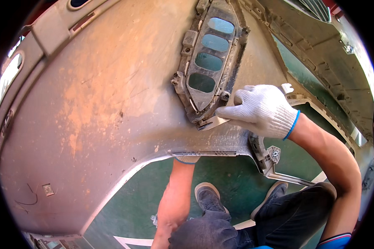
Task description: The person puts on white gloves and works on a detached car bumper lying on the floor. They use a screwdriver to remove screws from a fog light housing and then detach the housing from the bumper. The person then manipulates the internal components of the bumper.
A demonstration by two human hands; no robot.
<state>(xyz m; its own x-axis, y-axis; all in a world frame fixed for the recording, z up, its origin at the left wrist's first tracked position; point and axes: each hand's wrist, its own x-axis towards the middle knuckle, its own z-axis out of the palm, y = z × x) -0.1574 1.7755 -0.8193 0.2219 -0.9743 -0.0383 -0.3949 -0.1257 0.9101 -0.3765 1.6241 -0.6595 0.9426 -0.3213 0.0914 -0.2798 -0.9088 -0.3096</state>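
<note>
A large curved vehicle body panel, probably a bumper cover (pixel 108 137), lies with its dusty, stained inner face toward me. Fixed to it is a dark vent-like frame (pixel 203 93) with several rounded openings. My right hand (pixel 264 110), in a white knitted glove, is closed on a flat pale pry tool (pixel 214 123). The tool's tip touches the frame's lower end. A notched white end pokes out behind the same hand; whether it belongs to the tool I cannot tell. My left hand (pixel 188 159) reaches under the panel's near edge. Only its glove's cuff shows, and its fingers are hidden.
A grey plastic bracket (pixel 266 154) hangs off the panel's near edge, right of the left hand. Another ribbed section (pixel 316 50) rises at the far right. Below is a green floor (pixel 143 203) with white lines, where my shoes (pixel 210 197) and bent knees are.
</note>
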